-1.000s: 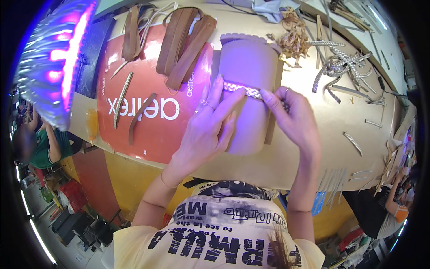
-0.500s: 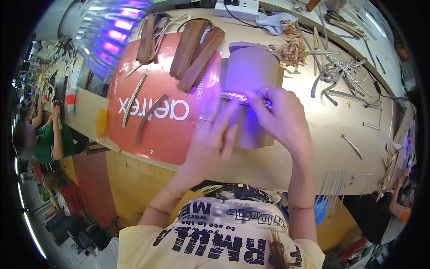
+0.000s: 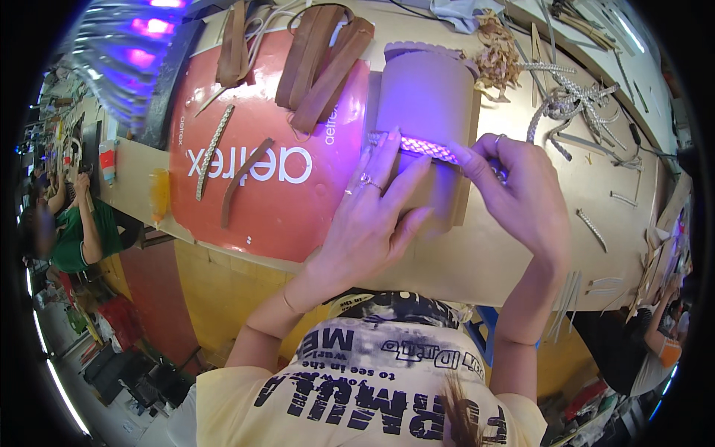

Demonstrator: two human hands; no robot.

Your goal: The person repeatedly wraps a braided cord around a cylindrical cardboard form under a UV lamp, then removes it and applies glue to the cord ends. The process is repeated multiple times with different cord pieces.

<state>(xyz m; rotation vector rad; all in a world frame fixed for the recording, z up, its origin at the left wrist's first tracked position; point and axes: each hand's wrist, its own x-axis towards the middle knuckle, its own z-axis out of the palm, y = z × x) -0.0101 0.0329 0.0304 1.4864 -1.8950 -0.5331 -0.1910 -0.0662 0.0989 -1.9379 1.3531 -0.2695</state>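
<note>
My two hands work a braided strap (image 3: 428, 147) lying across a rounded tan block (image 3: 424, 97) on the bench (image 3: 454, 261).
My left hand (image 3: 378, 205) is spread, fingertips resting at the strap's left part; my right hand (image 3: 518, 190) pinches its right end between thumb and fingers. Left of the block, brown strips (image 3: 316, 63) lie on a red sheet (image 3: 290, 212).

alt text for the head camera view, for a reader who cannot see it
A person's left hand rests on a pale braided strip laid across a curved brown block, and the right hand pinches it farther right. Flat brown strips lie over a glossy red sheet to the left; silvery braided cords lie tangled to the right.
</note>
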